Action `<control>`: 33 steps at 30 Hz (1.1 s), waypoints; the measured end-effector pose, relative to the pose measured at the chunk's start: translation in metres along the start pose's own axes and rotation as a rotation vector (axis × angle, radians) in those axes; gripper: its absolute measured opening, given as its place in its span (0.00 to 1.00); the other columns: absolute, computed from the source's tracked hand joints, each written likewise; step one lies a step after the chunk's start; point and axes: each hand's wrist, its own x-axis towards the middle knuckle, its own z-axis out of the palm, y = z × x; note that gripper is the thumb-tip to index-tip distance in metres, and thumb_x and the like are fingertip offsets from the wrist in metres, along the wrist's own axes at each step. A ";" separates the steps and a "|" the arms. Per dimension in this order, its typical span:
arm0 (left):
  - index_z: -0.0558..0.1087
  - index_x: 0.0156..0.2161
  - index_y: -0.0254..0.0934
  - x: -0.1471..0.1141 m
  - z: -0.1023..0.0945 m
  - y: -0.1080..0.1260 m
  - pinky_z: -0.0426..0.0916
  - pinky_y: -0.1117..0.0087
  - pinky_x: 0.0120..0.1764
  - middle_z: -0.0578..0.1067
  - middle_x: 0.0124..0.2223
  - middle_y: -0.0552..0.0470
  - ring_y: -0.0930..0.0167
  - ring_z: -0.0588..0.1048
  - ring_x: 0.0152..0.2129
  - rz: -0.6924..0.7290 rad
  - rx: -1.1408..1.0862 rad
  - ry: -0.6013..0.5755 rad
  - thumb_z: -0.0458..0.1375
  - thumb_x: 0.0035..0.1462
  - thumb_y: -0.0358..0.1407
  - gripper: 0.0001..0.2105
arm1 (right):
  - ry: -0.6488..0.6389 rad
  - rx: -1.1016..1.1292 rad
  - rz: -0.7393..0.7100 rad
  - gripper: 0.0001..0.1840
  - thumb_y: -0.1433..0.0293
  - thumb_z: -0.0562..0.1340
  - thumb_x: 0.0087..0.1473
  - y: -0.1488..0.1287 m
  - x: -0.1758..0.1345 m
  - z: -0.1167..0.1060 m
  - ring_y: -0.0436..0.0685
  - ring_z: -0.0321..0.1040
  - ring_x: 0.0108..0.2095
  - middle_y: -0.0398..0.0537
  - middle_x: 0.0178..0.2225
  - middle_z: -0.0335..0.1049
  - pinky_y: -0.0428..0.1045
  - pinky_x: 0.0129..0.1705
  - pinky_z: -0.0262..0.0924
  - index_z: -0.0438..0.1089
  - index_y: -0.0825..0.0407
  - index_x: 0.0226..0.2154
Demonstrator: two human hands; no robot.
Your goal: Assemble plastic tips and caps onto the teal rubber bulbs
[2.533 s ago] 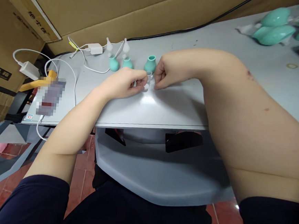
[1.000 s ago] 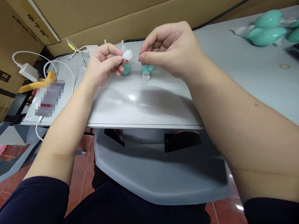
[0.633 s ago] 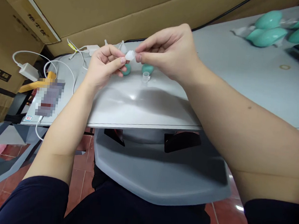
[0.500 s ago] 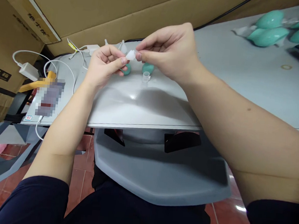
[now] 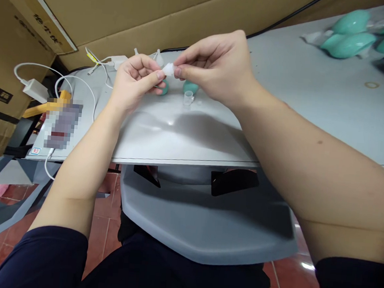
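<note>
A small white translucent cone-shaped piece (image 5: 169, 69) is pinched between both hands above the table. My left hand (image 5: 135, 79) grips its left end between thumb and finger. From the other side, my right hand (image 5: 218, 66) pinches its right end with thumb and forefinger. Under the right hand, a green rounded piece (image 5: 190, 87) is partly hidden; a second green piece (image 5: 164, 87) shows behind the left fingertips. A small clear plastic cup (image 5: 188, 98) stands on the table in front of them. White pointed nozzles (image 5: 159, 58) stand behind the hands.
On the grey table (image 5: 297, 117), several green bulbs (image 5: 349, 43) lie at the back right near a dark flat object. At left are a pixelated phone (image 5: 63, 125), a yellow stand (image 5: 62, 100), a white charger (image 5: 35, 91) and cables. Cardboard (image 5: 139, 11) borders the back.
Both hands keep their pinch on the small white piece, with barely any shift in the fingers. The view has turned slightly.
</note>
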 end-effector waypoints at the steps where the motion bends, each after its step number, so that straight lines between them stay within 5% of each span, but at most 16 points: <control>1: 0.81 0.46 0.49 0.000 0.000 0.001 0.90 0.55 0.44 0.88 0.38 0.58 0.64 0.88 0.35 -0.005 -0.005 0.004 0.82 0.52 0.65 0.29 | 0.000 0.000 -0.003 0.26 0.93 0.77 0.52 0.000 0.000 0.000 0.51 0.83 0.32 0.37 0.30 0.84 0.43 0.36 0.79 0.90 0.43 0.33; 10: 0.86 0.43 0.45 0.000 0.007 0.005 0.91 0.60 0.37 0.87 0.37 0.56 0.62 0.91 0.35 0.017 -0.032 0.027 0.81 0.57 0.60 0.23 | 0.014 0.075 -0.068 0.25 0.95 0.71 0.55 -0.006 -0.005 0.009 0.48 0.80 0.35 0.36 0.34 0.84 0.43 0.41 0.75 0.87 0.47 0.33; 16: 0.85 0.45 0.46 -0.004 0.009 0.012 0.93 0.59 0.42 0.89 0.39 0.55 0.61 0.91 0.38 0.007 -0.048 -0.019 0.81 0.55 0.65 0.27 | -0.021 0.116 -0.049 0.25 0.95 0.71 0.57 -0.008 -0.006 0.007 0.46 0.78 0.33 0.35 0.33 0.84 0.41 0.38 0.74 0.87 0.48 0.34; 22: 0.85 0.42 0.46 -0.003 0.009 0.008 0.92 0.63 0.38 0.88 0.37 0.56 0.63 0.91 0.36 0.019 -0.054 0.019 0.80 0.60 0.58 0.20 | -0.032 0.177 0.030 0.27 0.96 0.71 0.55 -0.013 -0.004 0.006 0.48 0.79 0.31 0.37 0.31 0.84 0.42 0.36 0.75 0.88 0.47 0.32; 28: 0.86 0.40 0.45 -0.003 0.010 0.006 0.91 0.64 0.37 0.87 0.36 0.56 0.63 0.91 0.34 0.016 -0.023 0.031 0.82 0.55 0.61 0.24 | -0.049 0.294 0.228 0.18 0.85 0.82 0.53 -0.005 -0.002 0.007 0.55 0.82 0.28 0.42 0.27 0.82 0.47 0.34 0.81 0.85 0.47 0.29; 33: 0.86 0.44 0.46 -0.006 0.011 0.012 0.92 0.58 0.41 0.88 0.37 0.54 0.61 0.91 0.37 0.024 0.026 0.021 0.79 0.61 0.60 0.22 | -0.069 0.365 0.248 0.13 0.74 0.88 0.51 0.000 -0.004 0.007 0.59 0.85 0.32 0.44 0.31 0.85 0.50 0.37 0.84 0.88 0.46 0.34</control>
